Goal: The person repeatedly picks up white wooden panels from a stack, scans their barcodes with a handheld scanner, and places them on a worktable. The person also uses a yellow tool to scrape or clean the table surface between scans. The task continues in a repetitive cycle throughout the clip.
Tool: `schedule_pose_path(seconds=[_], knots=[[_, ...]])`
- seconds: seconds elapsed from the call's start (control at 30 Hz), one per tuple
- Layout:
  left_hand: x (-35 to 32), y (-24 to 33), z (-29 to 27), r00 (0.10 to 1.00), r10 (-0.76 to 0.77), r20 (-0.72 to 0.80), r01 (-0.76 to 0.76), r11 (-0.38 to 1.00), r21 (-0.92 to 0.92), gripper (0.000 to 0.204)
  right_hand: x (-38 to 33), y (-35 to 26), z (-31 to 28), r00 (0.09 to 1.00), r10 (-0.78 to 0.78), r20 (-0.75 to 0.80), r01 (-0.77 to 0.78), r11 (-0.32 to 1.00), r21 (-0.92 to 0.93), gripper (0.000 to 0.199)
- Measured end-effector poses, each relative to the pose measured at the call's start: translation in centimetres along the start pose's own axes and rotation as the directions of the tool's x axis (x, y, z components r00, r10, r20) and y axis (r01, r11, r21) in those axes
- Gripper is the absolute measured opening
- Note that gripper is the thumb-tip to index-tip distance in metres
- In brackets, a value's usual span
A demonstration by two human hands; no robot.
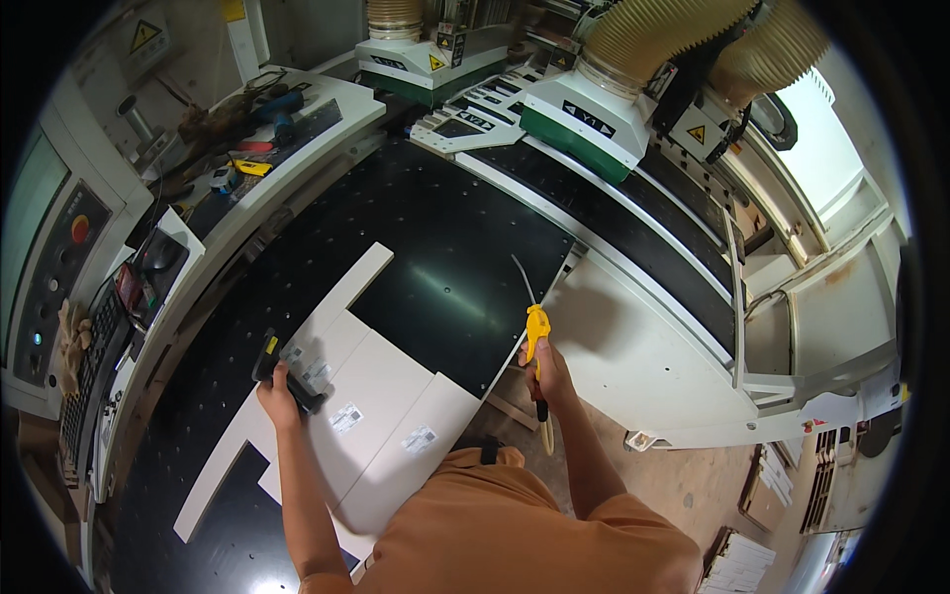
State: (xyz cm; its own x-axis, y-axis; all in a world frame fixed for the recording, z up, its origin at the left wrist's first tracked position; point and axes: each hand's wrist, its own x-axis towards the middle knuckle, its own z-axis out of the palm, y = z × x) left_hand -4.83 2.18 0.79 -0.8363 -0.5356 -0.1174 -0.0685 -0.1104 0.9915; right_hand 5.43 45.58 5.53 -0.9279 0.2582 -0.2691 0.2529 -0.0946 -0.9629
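Observation:
My left hand (278,400) is closed around a black handheld scanner (265,362) with a yellow patch, above the pale panels. Most of its grip is hidden by my fingers. In my right hand (552,376) is a yellow air blow gun (537,324). Its thin bent nozzle points up and away over the black table's right edge, and a hose hangs below my fist. Several white flat panels (391,371) lie side by side on the black perforated table (445,297) between my hands. Printed labels (419,440) are stuck on them.
At the far side stand machine heads with green skirts (574,144) and ribbed hoses (663,35). A side shelf (341,89) on the left carries tools, including a yellow cutter (251,167). Nearer left are a keyboard (91,361), gloves (73,342) and a control panel (67,233).

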Motion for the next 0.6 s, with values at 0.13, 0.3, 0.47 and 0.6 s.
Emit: schedule_pose_path(seconds=[0.13, 0.3, 0.47, 0.6], knots=[[0.4, -0.5, -0.2, 1.000, -0.002, 0.010, 0.002, 1.000, 0.017, 0.033, -0.2, 0.0, 0.4, 0.999, -0.054, -0.010, 0.054, 0.999, -0.010, 0.046], [0.4, -0.8, -0.3, 1.000, 0.007, 0.017, -0.006, 1.000, -0.009, 0.033, -0.1, 0.5, 0.7, 0.994, -0.086, -0.063, 0.084, 0.996, -0.043, 0.046], [0.4, -0.6, -0.4, 1.000, 0.000, 0.013, 0.000, 1.000, 0.022, 0.032, 0.2, 0.7, 0.9, 0.996, -0.058, -0.062, 0.056, 0.998, -0.027, 0.049], [0.6, -0.5, -0.7, 0.999, -0.030, 0.037, 0.028, 0.998, 0.055, 0.029, 0.5, 1.1, 1.1, 0.997, -0.041, -0.064, 0.039, 0.999, -0.032, 0.049]])
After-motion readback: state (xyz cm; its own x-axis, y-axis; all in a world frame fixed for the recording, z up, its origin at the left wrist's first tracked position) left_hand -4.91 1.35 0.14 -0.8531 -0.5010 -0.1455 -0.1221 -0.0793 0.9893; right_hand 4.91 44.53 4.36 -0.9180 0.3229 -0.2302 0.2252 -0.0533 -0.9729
